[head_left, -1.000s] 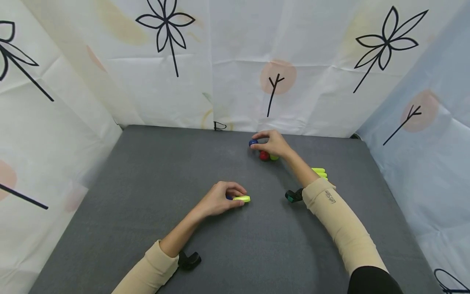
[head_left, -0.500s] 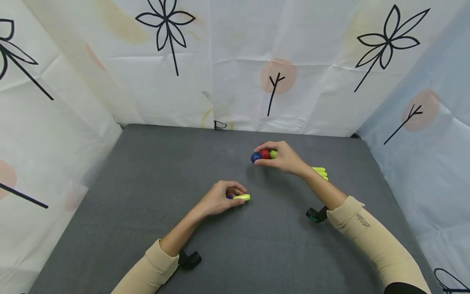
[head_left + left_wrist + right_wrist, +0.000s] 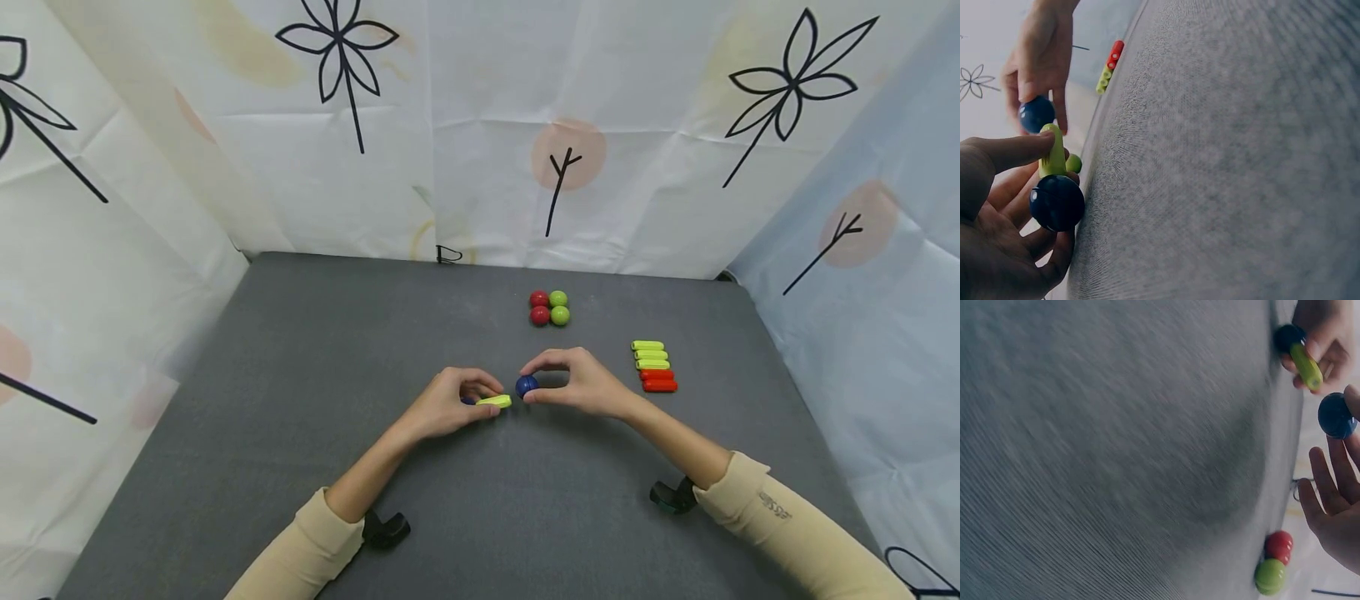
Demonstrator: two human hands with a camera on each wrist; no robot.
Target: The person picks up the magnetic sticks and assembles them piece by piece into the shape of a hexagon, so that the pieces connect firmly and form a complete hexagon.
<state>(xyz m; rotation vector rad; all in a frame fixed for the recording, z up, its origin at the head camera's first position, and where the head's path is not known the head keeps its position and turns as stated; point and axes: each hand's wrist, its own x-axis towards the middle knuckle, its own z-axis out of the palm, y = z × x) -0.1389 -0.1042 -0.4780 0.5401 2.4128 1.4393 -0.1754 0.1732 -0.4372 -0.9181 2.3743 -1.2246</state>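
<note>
My left hand (image 3: pixel 448 405) pinches a yellow-green stick (image 3: pixel 1054 153) between thumb and fingers. A dark blue ball (image 3: pixel 1057 203) sits on the near end of that stick; the other end faces the right hand and shows a small hole in the right wrist view. In my right hand (image 3: pixel 587 383), a second blue ball (image 3: pixel 527 386) is held between thumb and fingertips. The two hands face each other above the grey table, the second ball a short gap from the stick's bare end.
Beyond the hands stand red balls (image 3: pixel 539 316) and green balls (image 3: pixel 559 316), grouped in a square. To the right lies a row of yellow-green sticks (image 3: pixel 650 355) and red sticks (image 3: pixel 658 385). Printed white cloth (image 3: pixel 480 183) rises behind the grey table (image 3: pixel 337 333).
My right hand has carried the blue ball from beside the red and green balls toward me, up to the left hand. The left hand has stayed in place with its stick.
</note>
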